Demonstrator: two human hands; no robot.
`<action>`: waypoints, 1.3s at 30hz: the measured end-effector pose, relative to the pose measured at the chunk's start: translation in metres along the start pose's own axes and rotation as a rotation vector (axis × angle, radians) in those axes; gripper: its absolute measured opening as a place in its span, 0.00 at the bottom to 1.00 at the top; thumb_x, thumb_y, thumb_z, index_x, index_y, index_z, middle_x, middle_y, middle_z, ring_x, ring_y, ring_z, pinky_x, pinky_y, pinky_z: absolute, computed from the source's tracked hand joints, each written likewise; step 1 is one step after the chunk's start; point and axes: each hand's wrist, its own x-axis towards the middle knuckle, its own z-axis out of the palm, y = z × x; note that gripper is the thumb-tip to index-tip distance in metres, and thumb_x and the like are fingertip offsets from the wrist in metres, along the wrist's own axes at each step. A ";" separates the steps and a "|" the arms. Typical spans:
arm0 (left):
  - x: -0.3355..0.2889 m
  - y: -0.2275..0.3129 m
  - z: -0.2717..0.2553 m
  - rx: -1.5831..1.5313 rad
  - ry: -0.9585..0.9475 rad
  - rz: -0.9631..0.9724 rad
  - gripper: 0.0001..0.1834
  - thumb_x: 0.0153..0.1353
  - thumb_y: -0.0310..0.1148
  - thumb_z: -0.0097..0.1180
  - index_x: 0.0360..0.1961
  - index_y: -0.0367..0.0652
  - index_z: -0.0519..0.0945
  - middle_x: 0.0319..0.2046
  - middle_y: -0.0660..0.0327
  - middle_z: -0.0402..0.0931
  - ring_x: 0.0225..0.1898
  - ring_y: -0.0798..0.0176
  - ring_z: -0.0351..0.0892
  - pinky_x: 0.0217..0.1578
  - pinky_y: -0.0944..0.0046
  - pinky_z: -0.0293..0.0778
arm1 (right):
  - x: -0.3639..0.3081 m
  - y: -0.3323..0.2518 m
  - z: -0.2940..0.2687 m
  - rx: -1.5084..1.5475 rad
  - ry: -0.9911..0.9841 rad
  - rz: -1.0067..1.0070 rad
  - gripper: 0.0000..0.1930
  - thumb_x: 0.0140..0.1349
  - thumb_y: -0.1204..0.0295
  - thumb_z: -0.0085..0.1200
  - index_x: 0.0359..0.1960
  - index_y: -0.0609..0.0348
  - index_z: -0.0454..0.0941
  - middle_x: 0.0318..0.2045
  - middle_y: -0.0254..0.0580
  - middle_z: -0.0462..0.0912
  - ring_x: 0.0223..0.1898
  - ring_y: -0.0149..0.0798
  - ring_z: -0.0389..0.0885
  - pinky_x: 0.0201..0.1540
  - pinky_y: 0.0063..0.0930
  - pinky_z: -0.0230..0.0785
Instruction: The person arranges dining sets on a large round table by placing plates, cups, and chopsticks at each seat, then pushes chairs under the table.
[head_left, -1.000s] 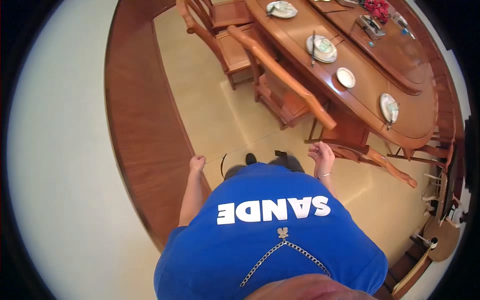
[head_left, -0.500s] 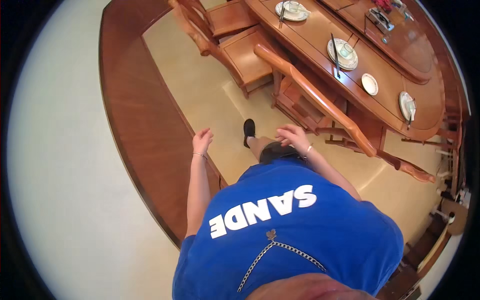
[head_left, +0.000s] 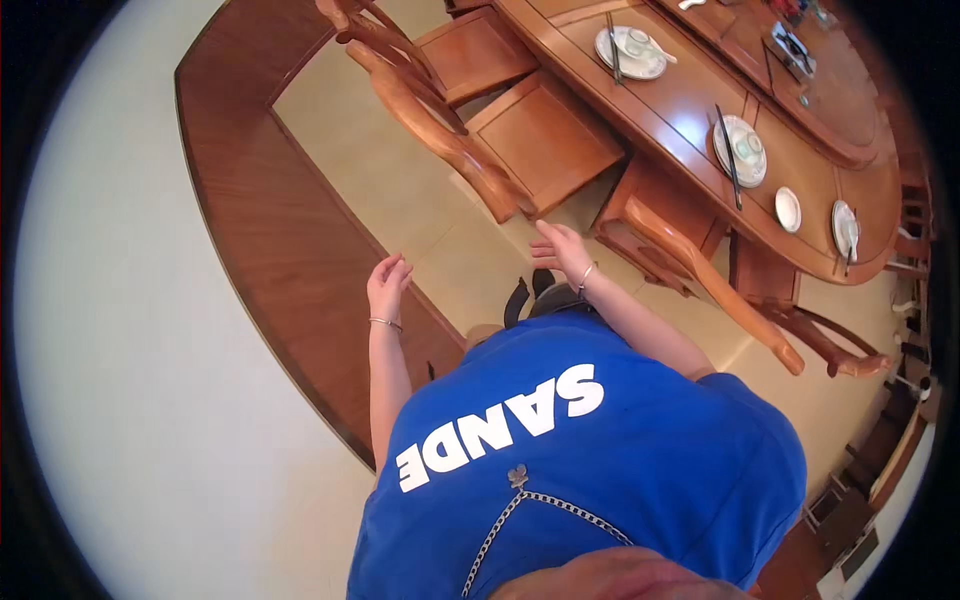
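Observation:
My left hand (head_left: 388,285) is held out in the air beside the long dark-wood ledge, its fingers loosely bent with nothing in them. To the right, my right hand (head_left: 565,252) reaches forward with fingers apart and empty. It is nearest to a wooden chair (head_left: 545,140) with a curved back; it appears just short of the lower end of that back, though whether they touch I cannot tell. A second chair with a curved top rail (head_left: 690,260) stands to its right, tucked towards the table. Both wrists wear thin bracelets.
A large wooden table (head_left: 690,165) with a raised round centre fills the upper right. On it are plates (head_left: 740,170) with cups and chopsticks, and a small white dish (head_left: 788,210). A dark-wood ledge (head_left: 260,220) runs along the white wall on my left; tiled floor lies between.
I have moved forward, so the chairs and table sit nearer and farther right in view. My right hand has come up and forward, closer to the chair; both hands stay empty.

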 end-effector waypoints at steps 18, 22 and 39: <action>0.345 0.139 -0.100 -0.072 -0.384 -0.104 0.26 0.67 0.42 0.54 0.58 0.32 0.69 0.58 0.48 0.70 0.58 0.52 0.73 0.56 0.55 0.73 | 0.121 0.010 0.098 1.113 0.567 0.003 0.47 0.51 0.42 0.60 0.64 0.65 0.60 0.66 0.59 0.58 0.65 0.60 0.59 0.65 0.56 0.59; 0.377 0.182 -0.046 -0.145 -0.619 -0.142 0.29 0.68 0.46 0.52 0.59 0.32 0.68 0.59 0.47 0.68 0.61 0.49 0.69 0.60 0.52 0.70 | 0.126 0.016 0.111 1.482 0.340 -0.250 0.43 0.56 0.46 0.57 0.65 0.65 0.57 0.65 0.63 0.60 0.66 0.63 0.59 0.69 0.59 0.54; 0.413 0.202 0.084 -0.365 -0.829 -0.714 0.42 0.65 0.62 0.41 0.67 0.37 0.58 0.64 0.46 0.62 0.66 0.42 0.60 0.67 0.43 0.56 | 0.158 0.036 0.094 1.676 0.258 -0.578 0.36 0.59 0.59 0.54 0.59 0.74 0.55 0.52 0.67 0.70 0.49 0.58 0.77 0.61 0.52 0.68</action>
